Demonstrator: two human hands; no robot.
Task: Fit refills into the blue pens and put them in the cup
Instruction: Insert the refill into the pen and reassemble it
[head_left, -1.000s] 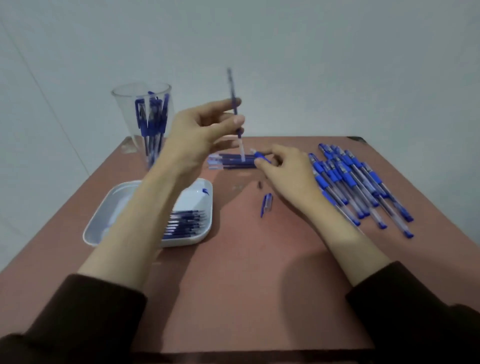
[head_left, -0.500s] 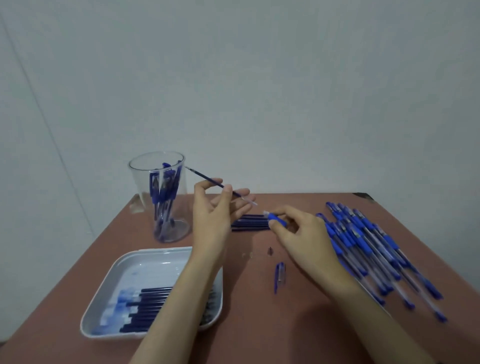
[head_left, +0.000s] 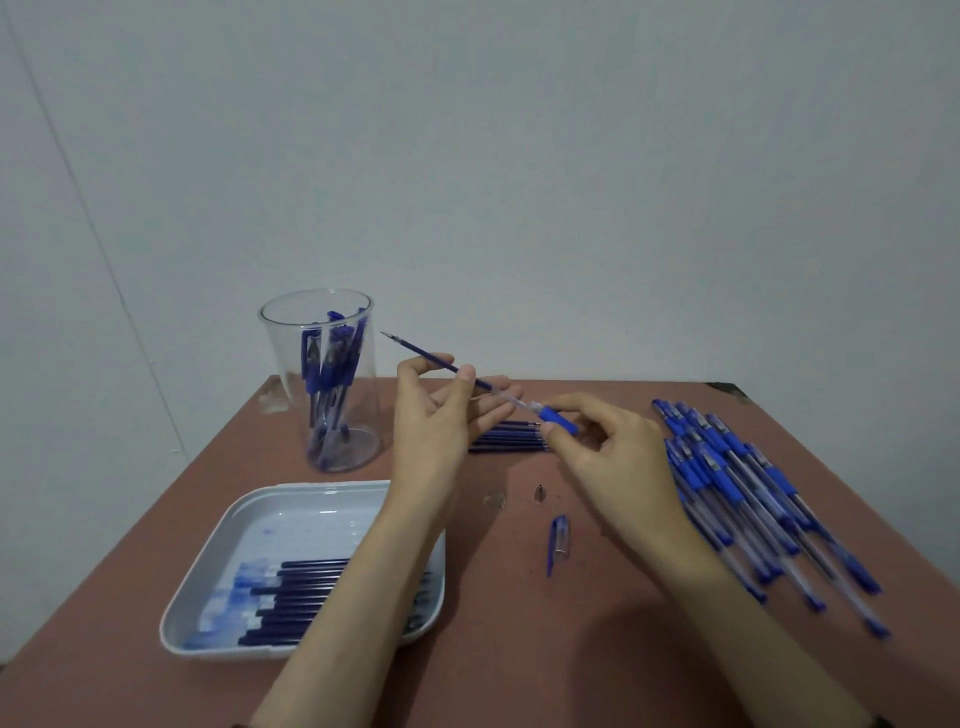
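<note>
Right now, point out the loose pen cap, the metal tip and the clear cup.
loose pen cap (head_left: 558, 543): head view, middle of its body.
metal tip (head_left: 540, 492): head view, its middle.
clear cup (head_left: 283, 353): head view, bare left wall.

The right grip covers most of the pen it holds; only the blue front part shows. How far the refill goes into it is hard to tell. The left arm hides part of the tray and the refills in it. The near ends of the pens on the right are blurry. A tiny metal bit on the tabletop is too small to tell.
</note>
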